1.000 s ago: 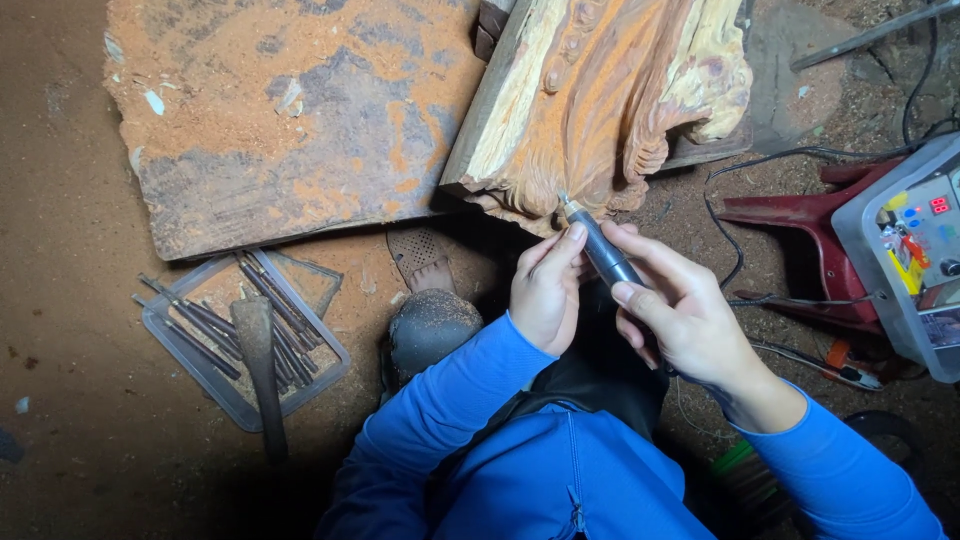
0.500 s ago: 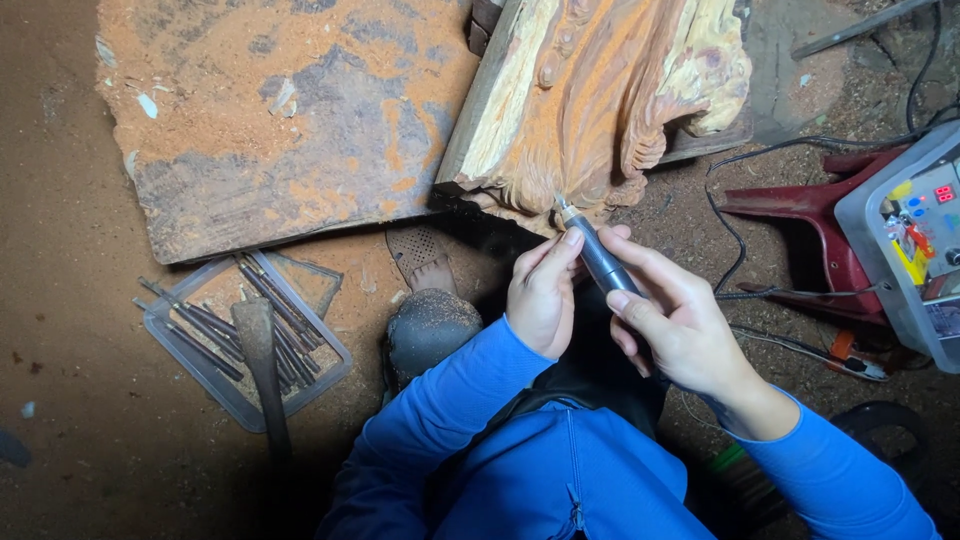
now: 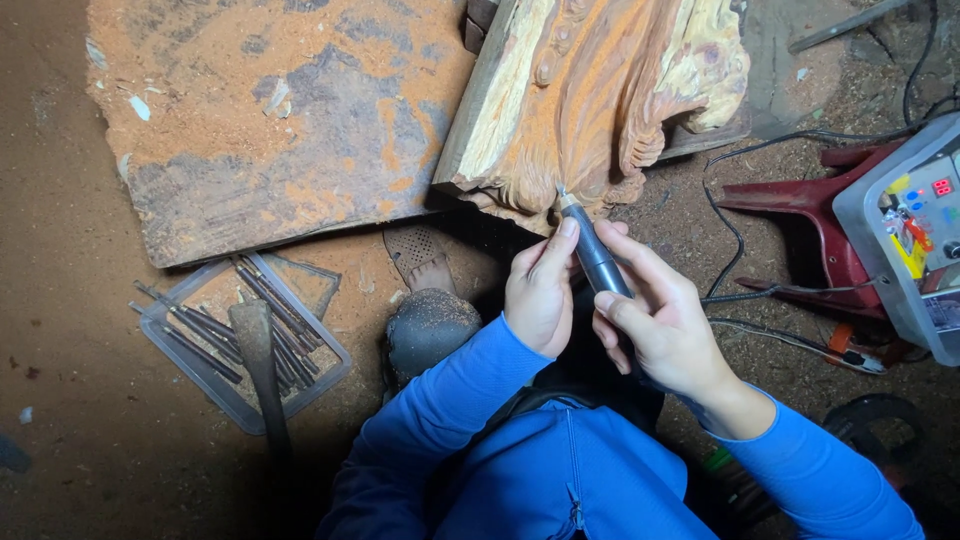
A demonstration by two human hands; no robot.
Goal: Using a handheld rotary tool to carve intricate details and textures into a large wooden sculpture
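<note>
A carved wooden piece (image 3: 590, 90) of pale and reddish wood lies tilted at the top centre. Both hands hold a slim dark rotary handpiece (image 3: 596, 256) like a pen, its tip touching the carving's lower edge. My right hand (image 3: 665, 320) wraps the handpiece's body. My left hand (image 3: 542, 290) steadies it near the front, thumb along the shaft. Blue sleeves cover both arms.
A dusty flat slab (image 3: 280, 120) lies at upper left. A clear tray (image 3: 240, 335) of several metal burrs and chisels sits lower left, a wooden handle (image 3: 262, 370) across it. A red stool (image 3: 830, 230), cables and a grey control box (image 3: 905, 240) stand at right. A sandalled foot (image 3: 425, 300) is below the slab.
The handpiece tip has stayed on the carving's lower edge while both hands shifted slightly. Nothing was picked up or let go.
</note>
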